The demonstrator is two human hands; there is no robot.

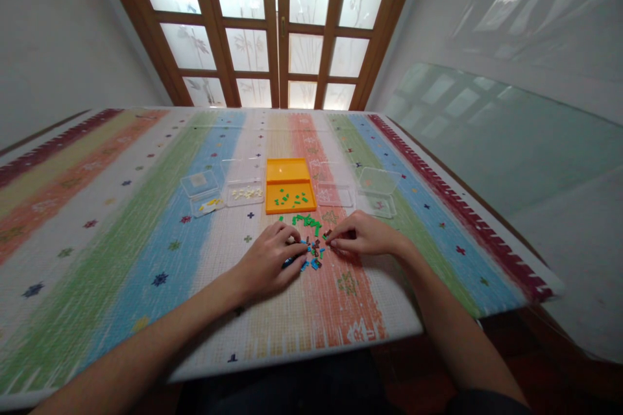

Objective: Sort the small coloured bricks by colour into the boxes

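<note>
A small pile of building bricks (316, 251) in blue, brown and green lies on the tablecloth between my hands. My left hand (272, 258) rests at the pile's left side, its fingers bent and its thumb apart from the index finger. From the right, my right hand (363, 233) reaches in with thumb and fingers drawn together at the pile's edge. A dark brown brick (327, 234) shows by those fingertips; whatever is pinched there is too small to make out. Loose green bricks (307, 222) lie just beyond the pile.
Past the bricks stands an open orange case (291, 210) holding several green bricks. Left of it are clear boxes with cream bricks (246, 194) and yellow bricks (210, 205). Two clear open boxes stand on the right, one a lidded box (384, 207). A striped tablecloth (195, 311) covers the table.
</note>
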